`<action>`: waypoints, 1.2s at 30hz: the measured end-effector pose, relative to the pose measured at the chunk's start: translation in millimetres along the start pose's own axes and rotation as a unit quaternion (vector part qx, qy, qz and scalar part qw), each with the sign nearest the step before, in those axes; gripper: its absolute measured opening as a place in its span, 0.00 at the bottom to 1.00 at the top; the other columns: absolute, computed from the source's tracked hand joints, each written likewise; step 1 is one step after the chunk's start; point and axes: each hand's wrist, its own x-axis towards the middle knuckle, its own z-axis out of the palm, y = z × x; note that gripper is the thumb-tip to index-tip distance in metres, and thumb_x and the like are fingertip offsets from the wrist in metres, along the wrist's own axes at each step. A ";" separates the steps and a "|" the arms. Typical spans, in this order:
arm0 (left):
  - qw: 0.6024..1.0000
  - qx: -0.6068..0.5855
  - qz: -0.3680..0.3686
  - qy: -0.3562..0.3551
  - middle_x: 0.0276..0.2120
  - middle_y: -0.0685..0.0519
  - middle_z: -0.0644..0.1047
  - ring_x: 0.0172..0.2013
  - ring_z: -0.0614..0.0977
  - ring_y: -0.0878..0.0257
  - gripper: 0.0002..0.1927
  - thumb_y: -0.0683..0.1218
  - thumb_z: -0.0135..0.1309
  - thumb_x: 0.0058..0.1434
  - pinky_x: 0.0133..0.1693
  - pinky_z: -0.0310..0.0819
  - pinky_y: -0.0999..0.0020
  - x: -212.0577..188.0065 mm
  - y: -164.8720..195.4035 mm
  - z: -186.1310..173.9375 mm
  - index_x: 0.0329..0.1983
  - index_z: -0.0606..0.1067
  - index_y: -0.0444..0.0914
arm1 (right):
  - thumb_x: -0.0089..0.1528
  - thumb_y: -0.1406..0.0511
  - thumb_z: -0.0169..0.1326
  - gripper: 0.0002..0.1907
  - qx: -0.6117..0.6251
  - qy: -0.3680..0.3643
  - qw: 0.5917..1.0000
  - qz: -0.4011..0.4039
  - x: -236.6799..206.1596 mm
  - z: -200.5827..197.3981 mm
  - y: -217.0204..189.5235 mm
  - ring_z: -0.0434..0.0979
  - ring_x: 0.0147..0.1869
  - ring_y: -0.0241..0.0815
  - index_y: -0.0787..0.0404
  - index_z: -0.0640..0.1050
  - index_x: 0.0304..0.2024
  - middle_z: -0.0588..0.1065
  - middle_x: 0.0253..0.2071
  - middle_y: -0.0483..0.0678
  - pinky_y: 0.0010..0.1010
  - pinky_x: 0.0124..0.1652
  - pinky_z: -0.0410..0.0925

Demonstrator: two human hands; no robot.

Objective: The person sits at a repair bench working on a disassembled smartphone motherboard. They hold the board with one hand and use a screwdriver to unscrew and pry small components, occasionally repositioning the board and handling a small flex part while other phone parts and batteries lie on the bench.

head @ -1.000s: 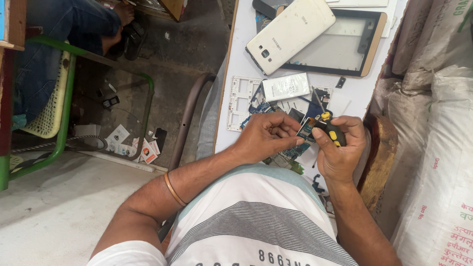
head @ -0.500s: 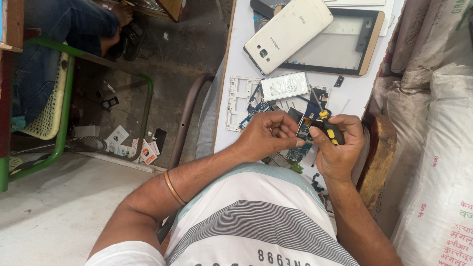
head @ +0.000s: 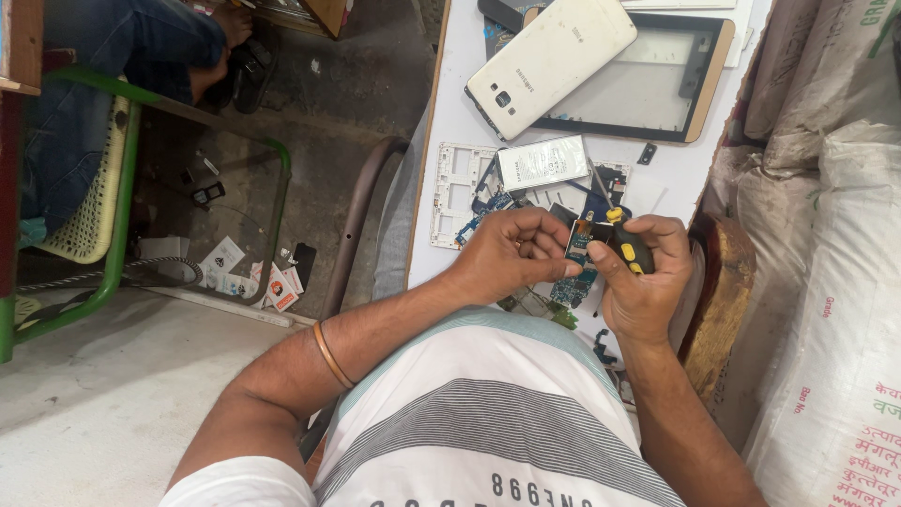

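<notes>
My left hand [head: 511, 252] pinches a small blue-green circuit board [head: 575, 266] at its left edge, over the near part of a white table [head: 450, 113]. My right hand [head: 640, 277] grips a black and yellow screwdriver [head: 627, 238] and also touches the board's right side. The thin metal shaft of the screwdriver points up toward a silver battery [head: 542, 161]. The board's lower part is hidden behind my fingers.
A white phone back cover [head: 549, 64] lies on a gold-framed tablet screen [head: 648, 89]. A white phone frame [head: 460, 188] and loose parts lie by the battery. White sacks [head: 831, 282] stand at right. A green-framed chair [head: 103, 197] and another person's legs are at left.
Both hands have shifted slightly on the board, and the screwdriver has tilted a little more upright. Otherwise the table stays the same.
</notes>
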 end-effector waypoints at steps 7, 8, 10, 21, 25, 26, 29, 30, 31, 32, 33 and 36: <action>1.000 0.012 0.021 0.001 0.33 0.54 0.79 0.35 0.81 0.72 0.14 0.39 0.69 0.57 0.38 0.80 0.80 0.6 -1.6 0.4 0.43 0.76 0.34 | 0.62 0.76 0.66 0.21 -0.005 -0.007 1.000 0.007 -0.8 1.4 -2.8 0.79 0.48 0.32 0.62 0.70 0.51 0.76 0.46 0.47 0.21 0.49 0.73; 1.000 0.012 0.020 -0.001 0.34 0.54 0.79 0.35 0.81 0.73 0.14 0.39 0.69 0.57 0.38 0.80 0.80 0.6 -1.2 0.5 0.42 0.76 0.34 | 0.62 0.76 0.66 0.21 -0.006 -0.007 1.000 0.005 -0.8 1.8 -3.0 0.79 0.47 0.32 0.62 0.70 0.52 0.76 0.46 0.48 0.21 0.49 0.73; 1.000 0.017 0.016 -0.005 0.34 0.54 0.79 0.35 0.82 0.72 0.15 0.40 0.69 0.57 0.38 0.81 0.79 -0.5 -0.1 0.1 0.43 0.76 0.35 | 0.62 0.77 0.66 0.21 -0.007 -0.008 1.000 0.002 -0.4 2.6 -3.1 0.79 0.46 0.31 0.62 0.70 0.52 0.76 0.46 0.48 0.22 0.50 0.73; 0.999 -0.034 -0.007 -0.040 0.37 0.47 0.82 0.37 0.85 0.67 0.14 0.39 0.61 0.64 0.40 0.86 0.74 -0.1 -0.3 -3.2 0.52 0.75 0.31 | 0.62 0.78 0.65 0.20 0.023 0.001 1.000 0.008 2.1 1.1 -3.6 0.80 0.47 0.34 0.62 0.70 0.51 0.77 0.45 0.49 0.23 0.48 0.74; 0.999 -0.018 0.008 -0.035 0.37 0.47 0.82 0.37 0.85 0.67 0.14 0.39 0.62 0.64 0.41 0.85 0.73 0.1 -2.8 -2.9 0.51 0.76 0.30 | 0.62 0.78 0.65 0.21 0.004 0.000 1.000 0.003 1.5 -0.1 -2.4 0.80 0.45 0.33 0.63 0.70 0.51 0.77 0.42 0.49 0.23 0.50 0.74; 0.999 -0.010 0.007 -0.033 0.36 0.47 0.82 0.37 0.85 0.67 0.14 0.39 0.62 0.64 0.41 0.85 0.73 -0.4 -3.0 -3.6 0.51 0.76 0.30 | 0.62 0.78 0.65 0.21 0.004 -0.001 1.000 0.004 1.2 0.2 -1.9 0.80 0.46 0.33 0.62 0.70 0.51 0.77 0.43 0.49 0.23 0.49 0.74; 0.999 -0.006 0.010 -0.030 0.36 0.48 0.82 0.38 0.85 0.67 0.13 0.38 0.62 0.64 0.42 0.86 0.74 -0.4 -3.3 -2.9 0.49 0.75 0.31 | 0.61 0.78 0.65 0.21 0.002 -0.001 1.000 0.006 0.8 -0.5 -1.4 0.80 0.48 0.34 0.62 0.70 0.51 0.77 0.45 0.49 0.23 0.49 0.75; 0.999 -0.008 0.012 -0.029 0.36 0.48 0.82 0.38 0.86 0.67 0.12 0.38 0.62 0.64 0.42 0.86 0.74 -1.2 -3.3 -3.1 0.49 0.75 0.31 | 0.61 0.78 0.65 0.21 -0.001 0.000 1.000 0.006 0.1 -0.2 -1.0 0.80 0.48 0.34 0.62 0.70 0.51 0.77 0.45 0.49 0.23 0.50 0.75; 0.999 -0.011 0.010 -0.029 0.36 0.48 0.82 0.38 0.86 0.67 0.12 0.38 0.61 0.64 0.42 0.86 0.74 -0.7 -3.3 -2.7 0.48 0.75 0.31 | 0.61 0.78 0.66 0.21 -0.004 0.001 1.000 0.005 0.0 -0.6 -0.8 0.80 0.48 0.34 0.62 0.70 0.51 0.77 0.45 0.49 0.23 0.50 0.75; 0.999 -0.013 0.009 -0.029 0.35 0.49 0.82 0.38 0.86 0.67 0.11 0.38 0.61 0.64 0.42 0.86 0.73 -0.7 -3.3 -2.7 0.48 0.74 0.31 | 0.61 0.77 0.66 0.21 -0.005 0.000 1.000 0.005 -0.4 -0.7 -0.5 0.80 0.48 0.34 0.62 0.70 0.51 0.77 0.45 0.49 0.23 0.50 0.74; 0.999 -0.016 0.007 -0.029 0.35 0.49 0.82 0.38 0.86 0.67 0.11 0.38 0.61 0.64 0.42 0.86 0.73 -1.0 -3.4 -2.8 0.47 0.74 0.32 | 0.61 0.77 0.66 0.21 -0.005 -0.002 1.000 0.004 -0.6 -0.8 0.0 0.80 0.48 0.34 0.62 0.70 0.51 0.77 0.45 0.49 0.23 0.50 0.74; 1.000 -0.010 -0.003 -0.020 0.35 0.49 0.83 0.37 0.86 0.67 0.11 0.38 0.61 0.64 0.41 0.86 0.73 -1.5 -4.6 -3.4 0.47 0.74 0.31 | 0.63 0.76 0.66 0.19 0.015 -0.008 1.000 0.005 -0.4 -1.1 1.5 0.80 0.45 0.33 0.63 0.71 0.51 0.78 0.43 0.50 0.23 0.48 0.74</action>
